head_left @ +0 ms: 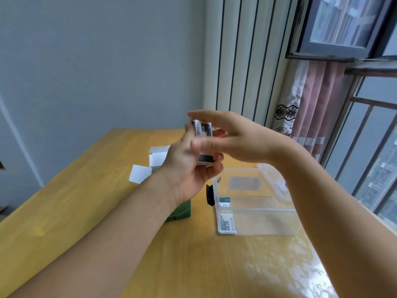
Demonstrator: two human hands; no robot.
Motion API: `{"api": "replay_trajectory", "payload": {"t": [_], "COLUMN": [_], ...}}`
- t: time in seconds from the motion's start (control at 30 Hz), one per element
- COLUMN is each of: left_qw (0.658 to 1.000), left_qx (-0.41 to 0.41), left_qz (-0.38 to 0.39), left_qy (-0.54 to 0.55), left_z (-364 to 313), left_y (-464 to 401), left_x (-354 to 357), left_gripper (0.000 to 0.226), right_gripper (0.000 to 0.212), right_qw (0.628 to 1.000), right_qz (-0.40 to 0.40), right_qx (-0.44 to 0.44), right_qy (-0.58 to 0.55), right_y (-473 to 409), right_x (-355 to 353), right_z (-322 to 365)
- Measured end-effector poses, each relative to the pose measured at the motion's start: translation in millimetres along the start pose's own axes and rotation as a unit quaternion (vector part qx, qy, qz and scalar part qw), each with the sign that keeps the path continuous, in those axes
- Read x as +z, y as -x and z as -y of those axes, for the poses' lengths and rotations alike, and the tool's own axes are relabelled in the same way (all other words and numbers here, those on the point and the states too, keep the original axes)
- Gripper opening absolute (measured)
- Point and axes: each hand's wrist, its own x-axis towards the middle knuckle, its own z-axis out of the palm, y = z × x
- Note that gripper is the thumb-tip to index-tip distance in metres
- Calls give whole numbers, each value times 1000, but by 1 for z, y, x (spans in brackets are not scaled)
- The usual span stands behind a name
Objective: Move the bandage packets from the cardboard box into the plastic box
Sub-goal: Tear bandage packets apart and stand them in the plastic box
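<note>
I have a small stack of bandage packets (203,145) held up in the air above the plastic box (255,220), a little to its left and well clear of its rim. My left hand (191,168) grips the stack from below, fingers curled round its lower end and thumb behind it. My right hand (227,136) reaches across at the stack's upper part with the fingers mostly straight; it is blurred, and I cannot tell whether it is pinching a packet or only touching the top one.

The plastic box sits open on the surface (86,211), with packets already inside against its left wall (227,224). The cardboard box (171,203) stands just left of the plastic box, flaps open, mostly hidden behind my left wrist, so I cannot see what remains in it.

What worries me is the stack fanning apart. The packets look thin and slick, and if I peel one off with the right hand while the left grip is loose, the others could slide out and land on the surface between the two boxes. Letting go from this height could also make a packet flutter past the rim. And my left forearm is close to the cardboard box; a careless swing could tip it.
</note>
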Motion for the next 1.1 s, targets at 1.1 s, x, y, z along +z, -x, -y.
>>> {"api": "replay_trajectory", "payload": {"t": [1.1], "left_qw": [755], "left_qx": [179], "left_qz": [64], "left_qy": [-627], "left_z": [-23], "left_y": [9], "left_x": [-7], "left_gripper": [38], "right_gripper": [13], "right_qw": [978], "right_qz": [10], "right_qx": [205], "right_qy": [-45], "right_y": [32], "right_x": [-64], "right_z": [-64]}}
